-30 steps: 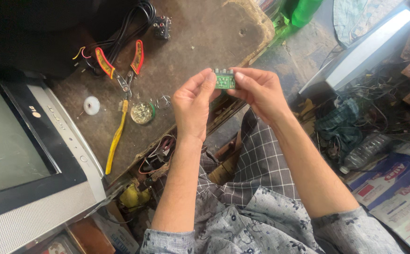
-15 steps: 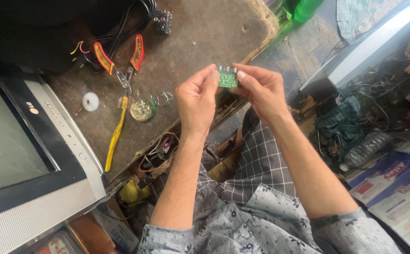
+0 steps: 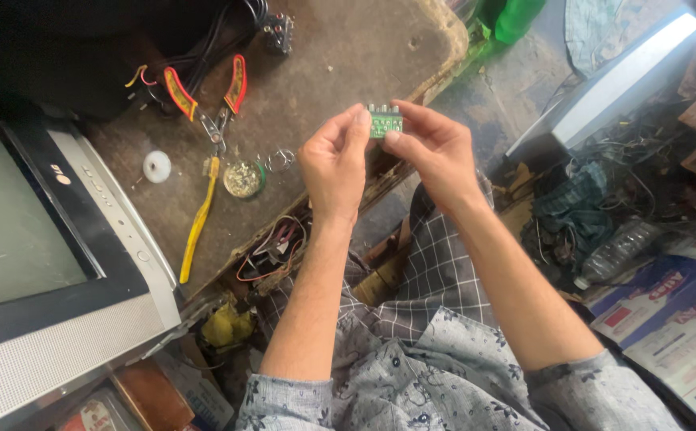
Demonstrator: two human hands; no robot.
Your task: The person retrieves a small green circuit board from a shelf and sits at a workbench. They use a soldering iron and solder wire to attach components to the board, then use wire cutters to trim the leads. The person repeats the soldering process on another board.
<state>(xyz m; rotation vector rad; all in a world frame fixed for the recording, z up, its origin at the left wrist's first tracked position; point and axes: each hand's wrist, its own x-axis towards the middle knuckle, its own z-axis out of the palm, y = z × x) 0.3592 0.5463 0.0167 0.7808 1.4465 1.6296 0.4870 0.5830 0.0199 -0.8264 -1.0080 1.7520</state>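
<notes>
While it is held up over the bench (image 3: 348,64), the green board (image 3: 385,124) is pinched between both hands: the left hand (image 3: 334,164) is closed on its left end, the right hand (image 3: 432,152) on its right end and lower edge. Its long axis is kept roughly level, left to right, with the small sockets pointed away from the person. Pliers (image 3: 208,100) are seen well to the left.

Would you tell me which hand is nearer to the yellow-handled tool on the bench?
Left. The left hand hovers beside the yellow-handled tool; the right hand is farther away.
</notes>
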